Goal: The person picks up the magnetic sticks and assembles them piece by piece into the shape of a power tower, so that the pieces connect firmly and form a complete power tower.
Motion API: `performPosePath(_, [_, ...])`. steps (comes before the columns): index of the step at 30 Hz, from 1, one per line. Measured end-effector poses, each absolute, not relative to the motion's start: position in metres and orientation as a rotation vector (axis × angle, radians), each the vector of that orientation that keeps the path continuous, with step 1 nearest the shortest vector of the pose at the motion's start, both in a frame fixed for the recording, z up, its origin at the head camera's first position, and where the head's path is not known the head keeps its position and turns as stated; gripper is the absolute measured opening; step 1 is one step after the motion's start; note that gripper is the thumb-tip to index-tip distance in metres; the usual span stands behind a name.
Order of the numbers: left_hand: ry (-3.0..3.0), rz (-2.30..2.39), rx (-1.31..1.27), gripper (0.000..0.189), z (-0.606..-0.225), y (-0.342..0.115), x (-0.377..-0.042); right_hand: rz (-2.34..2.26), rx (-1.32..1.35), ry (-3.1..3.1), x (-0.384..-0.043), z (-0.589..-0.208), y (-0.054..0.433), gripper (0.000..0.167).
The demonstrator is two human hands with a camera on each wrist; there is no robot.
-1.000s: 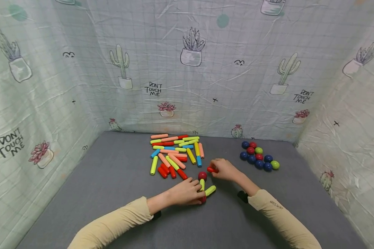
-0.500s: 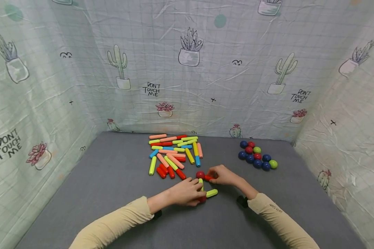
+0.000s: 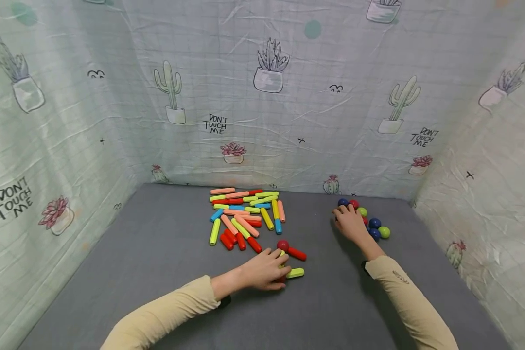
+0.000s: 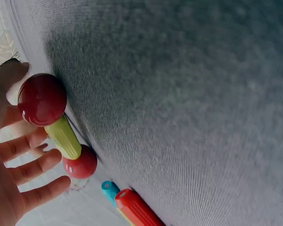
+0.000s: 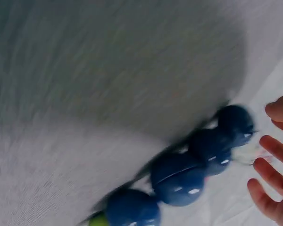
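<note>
My left hand point(image 3: 262, 270) has its thumb and fingers around the near red ball point(image 4: 42, 100) of a small assembly. A yellow-green rod point(image 4: 63, 136) runs from that ball to a farther red ball point(image 3: 282, 245). From the far ball a red rod point(image 3: 297, 253) points right; another yellow-green rod point(image 3: 295, 273) points right beside the near ball. My right hand point(image 3: 352, 223) is over the group of balls at the right. Its fingers are spread loosely, with a gap to the dark blue balls point(image 5: 177, 179) in the right wrist view.
Many coloured rods point(image 3: 240, 214), in red, peach, yellow-green, yellow and blue, lie in a loose pile beyond my left hand. Red, green point(image 3: 384, 232) and blue balls cluster at the back right. A printed curtain point(image 3: 262, 112) encloses the grey table point(image 3: 166, 253).
My right hand brought a red rod to the far red ball, let go of it there, and moved right to the ball cluster. My left hand has stayed at the assembly.
</note>
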State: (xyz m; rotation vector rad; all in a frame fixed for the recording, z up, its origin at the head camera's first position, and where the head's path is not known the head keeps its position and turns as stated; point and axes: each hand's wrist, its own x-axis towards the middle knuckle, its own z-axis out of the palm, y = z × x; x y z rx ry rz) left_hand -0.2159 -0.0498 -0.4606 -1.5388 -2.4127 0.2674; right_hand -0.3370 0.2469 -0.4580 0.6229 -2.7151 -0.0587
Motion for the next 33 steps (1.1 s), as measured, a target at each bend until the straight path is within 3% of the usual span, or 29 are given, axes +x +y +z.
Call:
performPosePath(4, [-2.402,0.3,-1.512,0.036,-0.464,-0.047,-0.216,-0.122,0.6,-2.827,-0.344,-0.464,0.258,0.031])
performPosePath(11, [-2.409,0.26,-1.504,0.02,-0.461,-0.045,-0.212,-0.09,0.632,-2.805,-0.338,-0.465,0.254,0.035])
performPosePath(14, [-2.422,0.268,-1.486,0.021,-0.461,-0.045,-0.212,0.059,0.732,-2.786,-0.323,-0.46,0.241,0.041])
performPosePath(22, [-2.431,0.318,-1.434,0.019,-0.464,-0.043,-0.216,0.233,1.155,-2.818,-0.272,-0.449,0.205,0.032])
performPosePath(33, [-2.443,0.261,-1.436,0.018,-0.467,-0.044,-0.217,0.303,1.224,-2.877,-0.249,-0.459,0.197,0.033])
